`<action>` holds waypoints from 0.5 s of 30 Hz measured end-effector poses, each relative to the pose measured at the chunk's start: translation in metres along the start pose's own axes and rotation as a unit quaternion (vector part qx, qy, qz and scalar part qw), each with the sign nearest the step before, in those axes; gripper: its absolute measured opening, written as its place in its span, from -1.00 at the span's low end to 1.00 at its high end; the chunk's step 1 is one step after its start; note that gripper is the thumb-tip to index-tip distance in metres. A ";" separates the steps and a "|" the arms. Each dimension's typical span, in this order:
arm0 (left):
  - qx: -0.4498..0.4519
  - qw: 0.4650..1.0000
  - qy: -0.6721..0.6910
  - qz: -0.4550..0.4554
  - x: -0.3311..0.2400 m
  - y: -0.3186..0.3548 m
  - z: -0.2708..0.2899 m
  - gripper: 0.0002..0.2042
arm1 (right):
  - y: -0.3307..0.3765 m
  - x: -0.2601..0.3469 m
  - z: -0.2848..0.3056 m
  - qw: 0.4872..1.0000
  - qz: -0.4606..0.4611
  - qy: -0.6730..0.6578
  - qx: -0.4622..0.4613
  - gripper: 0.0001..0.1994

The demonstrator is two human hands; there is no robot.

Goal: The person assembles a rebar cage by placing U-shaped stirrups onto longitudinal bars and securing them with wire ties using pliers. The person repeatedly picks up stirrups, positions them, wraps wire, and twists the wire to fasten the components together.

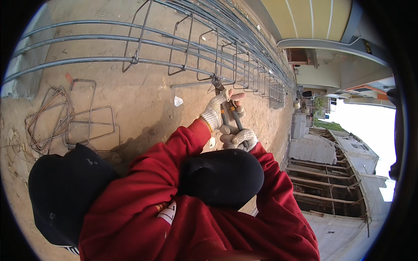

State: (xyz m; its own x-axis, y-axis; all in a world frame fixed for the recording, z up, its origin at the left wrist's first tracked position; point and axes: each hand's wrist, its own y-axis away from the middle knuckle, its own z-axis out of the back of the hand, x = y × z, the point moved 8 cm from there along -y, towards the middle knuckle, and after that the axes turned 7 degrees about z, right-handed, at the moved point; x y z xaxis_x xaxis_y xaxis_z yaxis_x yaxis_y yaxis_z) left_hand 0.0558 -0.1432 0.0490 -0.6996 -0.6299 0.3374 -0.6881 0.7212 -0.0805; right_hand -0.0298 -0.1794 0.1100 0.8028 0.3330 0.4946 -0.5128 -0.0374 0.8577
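Observation:
My right hand [242, 139], in a knitted off-white glove, is closed round the lower handles of a pair of dark pincers [236, 118] with orange bands. My left hand [213, 112], gloved alike with bare fingertips showing, is wrapped round the pincers higher up, close to their head. The pincers' jaws meet a bottom bar of a long rebar cage [185, 67], at a corner of one of its square stirrups [208, 55]. Whether a tie wire sits in the jaws is too small to tell.
Loose bent stirrups [72, 115] lie in a pile on the sandy ground at the left. More long bars [217, 17] run behind the cage. My dark-clad knees [224, 176] rise below my hands. A building with wooden poles [326, 180] stands at the right.

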 end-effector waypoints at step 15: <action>-0.364 0.894 -0.168 -0.200 -0.013 0.018 0.016 -0.77 | 0.003 -0.010 0.008 0.996 0.052 -0.067 0.025 -0.60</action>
State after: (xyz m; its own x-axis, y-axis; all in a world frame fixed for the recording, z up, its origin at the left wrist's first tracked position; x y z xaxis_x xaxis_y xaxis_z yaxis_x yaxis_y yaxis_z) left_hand 0.0499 -0.1269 0.0280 -0.5283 -0.8422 -0.1081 -0.6743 0.3387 0.6562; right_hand -0.0374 -0.1910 0.1089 0.7809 0.1972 0.5928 -0.5823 -0.1138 0.8050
